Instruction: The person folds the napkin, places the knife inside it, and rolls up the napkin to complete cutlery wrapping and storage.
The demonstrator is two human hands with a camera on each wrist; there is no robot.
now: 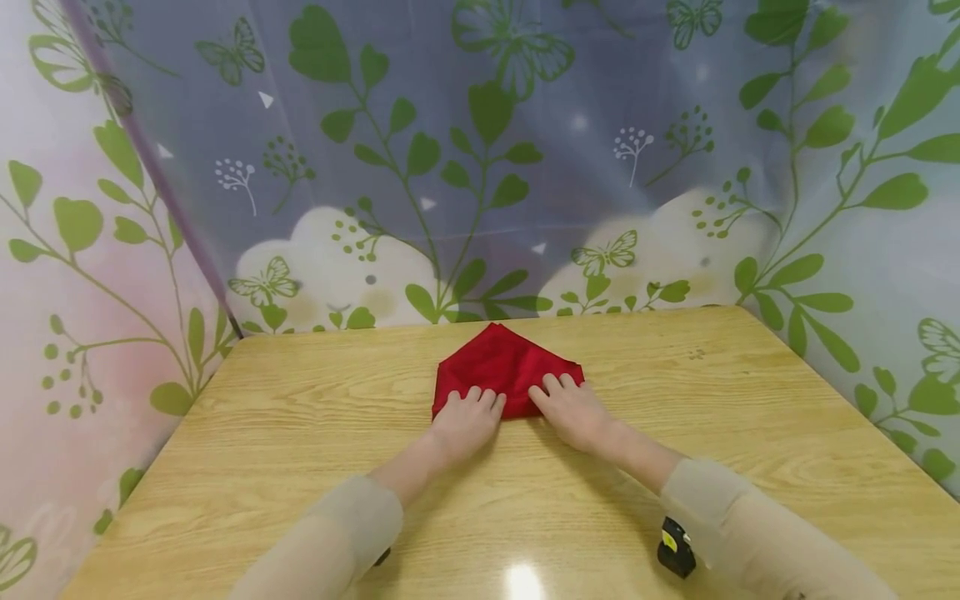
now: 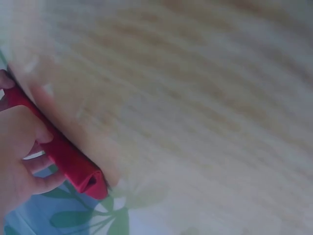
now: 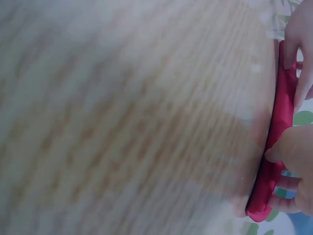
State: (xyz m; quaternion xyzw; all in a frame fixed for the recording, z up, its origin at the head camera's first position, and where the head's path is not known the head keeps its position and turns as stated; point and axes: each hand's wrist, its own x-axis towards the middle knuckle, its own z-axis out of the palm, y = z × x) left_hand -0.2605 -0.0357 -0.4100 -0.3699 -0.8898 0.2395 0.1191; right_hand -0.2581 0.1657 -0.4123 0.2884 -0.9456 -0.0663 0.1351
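Observation:
A red cloth [image 1: 498, 358] lies on the table with its far side folded to a point. Its near edge forms a thick roll [image 2: 73, 164], and a spiral of layers shows at the roll's end in the left wrist view. My left hand [image 1: 467, 423] grips the left part of that roll, thumb on the near side and fingers over the top. On the right part, my right hand [image 1: 573, 412] holds the roll the same way, its thumb [image 3: 274, 154] pressing the near face. A short stretch of red roll shows between the hands.
The wooden table [image 1: 300, 467] extends around the cloth on all sides. Behind it hangs a curtain [image 1: 420, 167] printed with leaves and butterflies, with similar panels at both sides. A small black device [image 1: 677, 548] sits under the right sleeve.

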